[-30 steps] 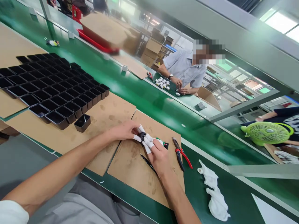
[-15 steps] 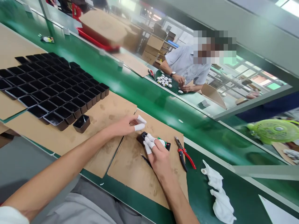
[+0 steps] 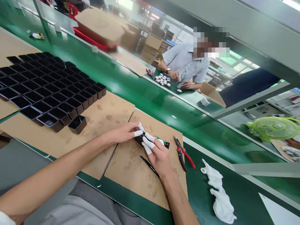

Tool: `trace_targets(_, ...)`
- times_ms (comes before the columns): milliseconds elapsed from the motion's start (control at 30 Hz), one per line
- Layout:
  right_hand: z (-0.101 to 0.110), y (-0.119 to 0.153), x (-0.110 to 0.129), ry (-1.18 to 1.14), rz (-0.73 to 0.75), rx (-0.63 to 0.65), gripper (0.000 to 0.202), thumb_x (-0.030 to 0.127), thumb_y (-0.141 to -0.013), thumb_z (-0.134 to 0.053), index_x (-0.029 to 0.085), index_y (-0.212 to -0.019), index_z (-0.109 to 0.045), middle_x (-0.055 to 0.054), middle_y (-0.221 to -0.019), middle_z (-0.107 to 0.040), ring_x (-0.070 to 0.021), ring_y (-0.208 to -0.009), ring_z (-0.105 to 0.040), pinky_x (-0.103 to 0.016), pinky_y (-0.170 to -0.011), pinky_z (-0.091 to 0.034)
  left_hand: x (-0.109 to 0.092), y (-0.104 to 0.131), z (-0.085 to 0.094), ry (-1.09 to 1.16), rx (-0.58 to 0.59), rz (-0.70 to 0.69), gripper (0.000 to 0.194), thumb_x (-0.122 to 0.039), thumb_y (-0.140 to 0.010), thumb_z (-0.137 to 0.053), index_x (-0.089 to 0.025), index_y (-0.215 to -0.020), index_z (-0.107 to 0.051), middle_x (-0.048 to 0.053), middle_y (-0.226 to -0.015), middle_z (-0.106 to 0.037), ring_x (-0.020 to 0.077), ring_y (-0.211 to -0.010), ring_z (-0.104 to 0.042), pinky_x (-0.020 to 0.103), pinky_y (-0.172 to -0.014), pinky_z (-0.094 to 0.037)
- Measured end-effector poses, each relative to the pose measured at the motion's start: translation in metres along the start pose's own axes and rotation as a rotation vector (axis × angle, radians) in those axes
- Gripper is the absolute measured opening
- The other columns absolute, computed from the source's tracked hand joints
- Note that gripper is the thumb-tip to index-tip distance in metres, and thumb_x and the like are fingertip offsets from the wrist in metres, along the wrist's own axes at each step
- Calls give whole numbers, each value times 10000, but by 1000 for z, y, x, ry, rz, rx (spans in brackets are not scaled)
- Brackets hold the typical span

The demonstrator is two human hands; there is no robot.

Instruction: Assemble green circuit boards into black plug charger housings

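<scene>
Assembly bench, mid-shift: seated worker w/ both hands closed in on a small black part lying on a cardboard mat. Left hand, white finger cots on the tips, pinches the part's near end btwn thumb and forefinger; right hand, also in cots, curls over the other end, fingers pressed down on it and on a green-edged piece just beside. Whether the right hand truly grips or only steadies, can't tell. Looks like a fitting/seating step: part being held and worked, not yet moved toward the lone black cup sitting apart from the rows of black cups to the left. Next move prob. calls for a firm two-hand hold and a fine, steady press, since the piece is tiny and the cots are slick. Vs. half a sec ago: left hand was lifted clear of the part, fingers spread; now it's back down on it. Red-handled pliers, black tweezers and white cloth lie untouched nearby; a co-worker sorts small white pieces across the green belt.
</scene>
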State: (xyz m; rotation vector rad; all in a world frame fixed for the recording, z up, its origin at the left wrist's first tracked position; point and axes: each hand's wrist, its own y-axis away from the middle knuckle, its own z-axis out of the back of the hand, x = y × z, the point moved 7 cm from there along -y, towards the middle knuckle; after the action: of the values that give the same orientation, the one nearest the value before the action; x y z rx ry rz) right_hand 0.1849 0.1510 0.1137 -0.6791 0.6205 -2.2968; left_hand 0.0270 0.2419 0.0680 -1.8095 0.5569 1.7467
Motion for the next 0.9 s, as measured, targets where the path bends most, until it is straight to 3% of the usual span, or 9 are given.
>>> trace_targets(200,2,2,8,20,-8,-53,599,46,-1120,-612,338,-1642,-649,-137,-1328,-832,-281,-1214,-837,-423,-998,-713,-6,3,-4,44,-45,-27,218,-426,-1075,-636,-220,-1081,-706,46,-1076,-771,227,-993,-697,352,-905,-544)
trace_targets(400,-9,3,5,-1,-76,-14,397,106,-1124,-666,294,-1457,-772,-103,-1163,-834,-252,-1070,-850,-372,-900,-717,13,-2,-7,88,-38,27,273,-484,-1016,-694,-212,-1041,-689,46,-1024,-760,239,-986,-696,370,-931,-559)
trace_targets(600,-10,1,2,22,-99,25,418,145,-1130,-673,316,-1506,-742,-126,-1352,-810,-271,-1197,-826,-408,-1005,-695,15,0,-9,61,-33,26,292,-518,-1042,-656,-227,-1044,-668,27,-1018,-719,243,-1007,-661,388,-973,-548)
trace_targets(767,-12,4,0,49,-107,49,381,130,-1113,-667,302,-1431,-785,-150,-1401,-806,-283,-1145,-841,-404,-923,-705,20,-1,-11,53,-34,30,282,-508,-1037,-647,-230,-1078,-676,42,-1043,-739,251,-1020,-682,401,-971,-573)
trace_targets(900,-3,0,4,48,-114,8,354,161,-1134,-650,289,-1446,-756,-147,-1352,-823,-280,-1168,-840,-414,-953,-707,19,-4,-2,29,-126,30,301,-498,-1051,-641,-231,-1187,-672,62,-1114,-756,258,-1065,-708,424,-1013,-583)
